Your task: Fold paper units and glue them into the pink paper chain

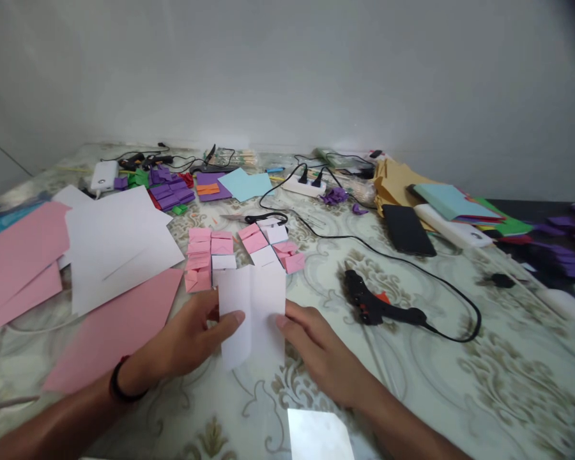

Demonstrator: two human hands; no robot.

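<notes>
A sheet of white paper [267,319] with a crease down its length is held up between my two hands. My left hand [191,335] pinches its left edge, thumb in front and the other fingers behind. On the right edge, my right hand [319,345] grips it the same way. Just beyond the paper lie small folded pink paper pieces [199,259] and folded white ones [223,262], in two groups. Another white piece of paper [319,434] lies near the table's front edge, below my right hand.
A black glue gun [378,303] with a trailing cord lies to the right. Scissors [256,218] rest behind the folded pieces. White sheets [119,243] and pink sheets [119,332] cover the left. A power strip [304,185], a black phone [407,230] and purple folded papers [170,191] sit farther back.
</notes>
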